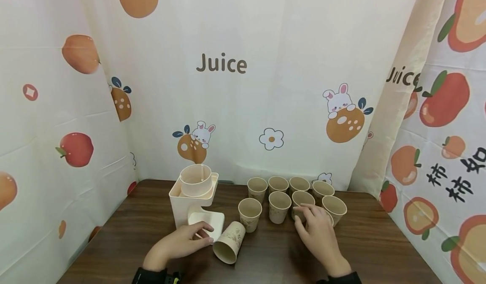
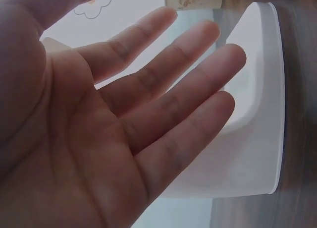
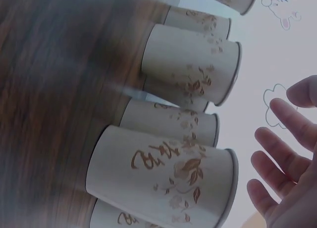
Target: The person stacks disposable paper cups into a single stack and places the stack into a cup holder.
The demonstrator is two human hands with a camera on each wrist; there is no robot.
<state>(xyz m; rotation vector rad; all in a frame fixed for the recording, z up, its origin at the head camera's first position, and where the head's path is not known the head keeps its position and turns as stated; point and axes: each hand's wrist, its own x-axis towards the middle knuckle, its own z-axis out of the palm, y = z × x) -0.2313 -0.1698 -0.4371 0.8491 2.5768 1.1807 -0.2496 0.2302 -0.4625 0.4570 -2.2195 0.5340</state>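
In the head view my left hand [image 1: 185, 241] hovers with loosely bent fingers by the base of a cream stand, beside a paper cup [image 1: 230, 242] that lies tipped with its mouth toward me. The left wrist view shows this palm [image 2: 94, 139] bare, fingers spread. My right hand [image 1: 318, 235] is over the right part of the group of paper cups, its fingertips close to the rim of one cup [image 1: 303, 197]; contact is unclear. Another cup there is mostly hidden behind the hand. In the right wrist view, nothing lies between its relaxed fingers [image 3: 282, 151].
The cream stand [image 1: 190, 206] with a round holder on top stands at the left of the brown table [image 1: 265, 256]. Several upright floral paper cups [image 1: 279, 208] form rows at the back right. Printed curtains [image 1: 243, 98] enclose the table's back and sides.
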